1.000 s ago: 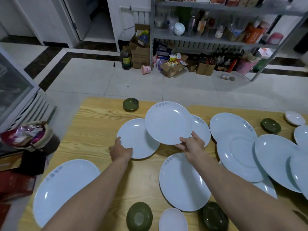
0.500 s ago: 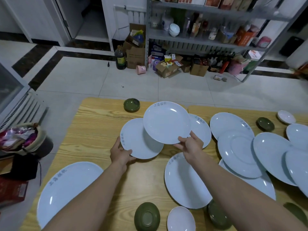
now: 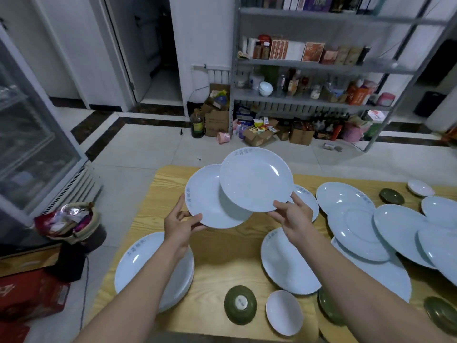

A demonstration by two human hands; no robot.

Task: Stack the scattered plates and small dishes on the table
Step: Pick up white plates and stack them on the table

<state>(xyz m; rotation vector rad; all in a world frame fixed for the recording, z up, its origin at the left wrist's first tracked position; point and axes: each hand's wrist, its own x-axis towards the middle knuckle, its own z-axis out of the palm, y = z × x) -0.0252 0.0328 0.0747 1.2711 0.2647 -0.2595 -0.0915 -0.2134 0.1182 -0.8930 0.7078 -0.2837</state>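
Note:
My left hand (image 3: 181, 225) grips the near rim of a white plate (image 3: 207, 201) lifted off the wooden table (image 3: 222, 263). My right hand (image 3: 293, 219) pinches the rim of a second white plate (image 3: 256, 179), held above and overlapping the first one's right side. Another white plate (image 3: 309, 201) lies partly hidden behind my right hand. A large plate (image 3: 138, 261) lies at the near left under my left forearm, and another (image 3: 282, 263) at the centre. Several white plates (image 3: 356, 231) overlap on the right. Small green dishes (image 3: 239, 304) and a small white dish (image 3: 284, 311) sit near the front edge.
More green dishes (image 3: 392, 196) and a small white dish (image 3: 420, 188) sit at the far right. A metal shelf (image 3: 309, 100) with goods stands beyond the table, with boxes (image 3: 257, 134) and a bottle (image 3: 197, 125) on the floor. A basket (image 3: 69, 221) stands left of the table.
My left hand has lifted the left plate off the table. Both plates have risen, with the right one still overlapping the left. The view has tilted up.

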